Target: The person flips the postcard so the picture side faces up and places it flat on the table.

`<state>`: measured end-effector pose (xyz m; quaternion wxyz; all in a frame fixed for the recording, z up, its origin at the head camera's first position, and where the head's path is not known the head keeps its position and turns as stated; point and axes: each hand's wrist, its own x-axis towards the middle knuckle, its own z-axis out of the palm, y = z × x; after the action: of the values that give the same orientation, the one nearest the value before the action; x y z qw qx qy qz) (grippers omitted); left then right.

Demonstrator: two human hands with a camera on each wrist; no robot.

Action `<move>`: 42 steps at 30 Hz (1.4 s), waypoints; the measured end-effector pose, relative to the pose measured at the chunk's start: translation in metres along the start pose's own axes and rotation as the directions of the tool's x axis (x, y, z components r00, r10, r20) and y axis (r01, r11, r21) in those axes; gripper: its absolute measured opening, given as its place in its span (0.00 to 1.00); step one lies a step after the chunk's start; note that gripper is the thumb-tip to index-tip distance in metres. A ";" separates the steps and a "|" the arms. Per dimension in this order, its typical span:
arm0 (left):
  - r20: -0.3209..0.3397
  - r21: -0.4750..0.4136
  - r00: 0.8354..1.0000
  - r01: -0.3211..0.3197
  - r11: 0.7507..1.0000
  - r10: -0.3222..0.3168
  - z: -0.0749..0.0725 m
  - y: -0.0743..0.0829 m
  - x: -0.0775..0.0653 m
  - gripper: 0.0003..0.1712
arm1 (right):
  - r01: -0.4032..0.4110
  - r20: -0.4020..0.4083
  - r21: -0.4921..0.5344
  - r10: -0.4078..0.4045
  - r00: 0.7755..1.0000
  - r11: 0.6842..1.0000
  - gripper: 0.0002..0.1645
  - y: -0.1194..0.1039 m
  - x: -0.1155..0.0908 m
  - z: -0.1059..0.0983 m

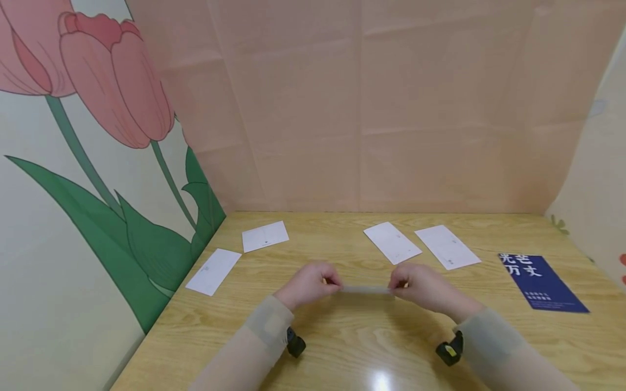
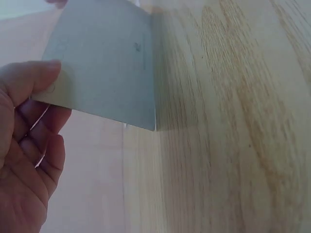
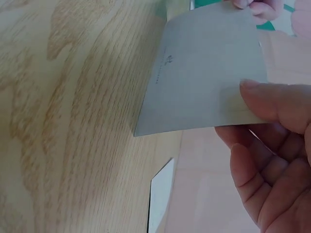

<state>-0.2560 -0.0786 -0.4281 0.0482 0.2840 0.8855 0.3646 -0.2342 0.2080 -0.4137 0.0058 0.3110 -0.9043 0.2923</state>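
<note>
Both hands hold one postcard by its two ends above the wooden table. The left hand pinches one upper corner between thumb and fingers, and the right hand pinches the opposite one. From the head the postcard shows almost edge-on, as a thin pale strip. Its greyish, shaded face with a small printed mark fills much of the left wrist view and the right wrist view. The postcard stands tilted and bends slightly. Whether its lower edge touches the table, I cannot tell.
Two white cards lie at the table's left. Two more white cards lie behind the right hand. A blue card with white lettering lies far right. Pinkish sheeting hangs along the table's back edge.
</note>
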 end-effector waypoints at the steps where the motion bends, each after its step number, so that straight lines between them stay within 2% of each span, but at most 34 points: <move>1: 0.009 0.006 1.000 -0.002 1.000 0.002 0.000 0.000 -0.001 0.04 | 0.007 0.008 0.005 -0.007 1.000 1.000 0.13 0.000 -0.001 0.000; 6: 0.053 0.030 0.998 -0.039 0.999 0.037 0.000 -0.001 -0.003 0.03 | 0.019 0.059 0.032 -0.021 0.998 0.999 0.14 -0.002 -0.004 0.000; 13: 0.125 0.113 0.990 -0.078 0.990 0.064 0.001 -0.001 -0.003 0.03 | 0.008 0.121 0.036 -0.013 0.993 0.999 0.11 0.000 -0.005 0.004; 21: 0.187 0.136 0.982 -0.055 0.989 0.029 0.006 -0.003 -0.004 0.03 | -0.077 0.179 0.032 0.070 0.981 0.996 0.09 0.002 -0.005 0.009; 27: 0.224 0.131 0.975 -0.018 0.991 -0.012 0.011 -0.003 -0.004 0.04 | -0.052 0.189 0.036 0.044 0.981 0.998 0.09 0.005 -0.007 0.015; 31: 0.244 0.141 0.970 -0.034 0.989 -0.001 0.015 -0.005 -0.004 0.05 | -0.043 0.201 0.043 0.034 0.979 0.998 0.09 0.006 -0.008 0.018; 42: 0.290 0.188 0.957 -0.058 0.980 0.001 0.021 -0.006 -0.006 0.03 | -0.020 0.229 -0.043 0.029 0.973 0.999 0.08 0.009 -0.010 0.026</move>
<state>-0.2477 -0.0724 -0.4485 0.1433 0.3507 0.8959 0.2318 -0.2267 0.2052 -0.4419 -0.0961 0.3312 -0.9085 0.2362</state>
